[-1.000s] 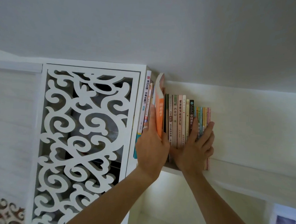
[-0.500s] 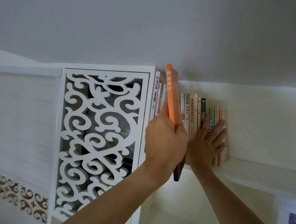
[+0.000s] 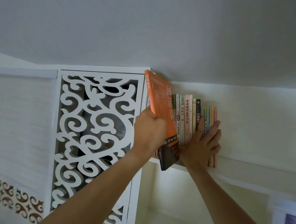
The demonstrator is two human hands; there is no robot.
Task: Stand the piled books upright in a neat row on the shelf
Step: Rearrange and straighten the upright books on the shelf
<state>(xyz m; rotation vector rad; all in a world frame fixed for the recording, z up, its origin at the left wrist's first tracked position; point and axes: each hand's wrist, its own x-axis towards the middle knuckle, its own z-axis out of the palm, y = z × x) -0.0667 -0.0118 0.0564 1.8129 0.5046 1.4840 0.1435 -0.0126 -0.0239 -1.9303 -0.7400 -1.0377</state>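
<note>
Most books [image 3: 187, 120] already stand in a row on the shelf [image 3: 234, 162]. The left hand [image 3: 149, 130] grips 1 orange book [image 3: 162, 112], tilted, half out. The right hand [image 3: 201, 144], fingers straight, braces the row. Left: seat that book upright.

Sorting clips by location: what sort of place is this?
Probably a home room: a white wall shelf with a row of books, beside a carved white lattice screen, close under the ceiling.
</note>
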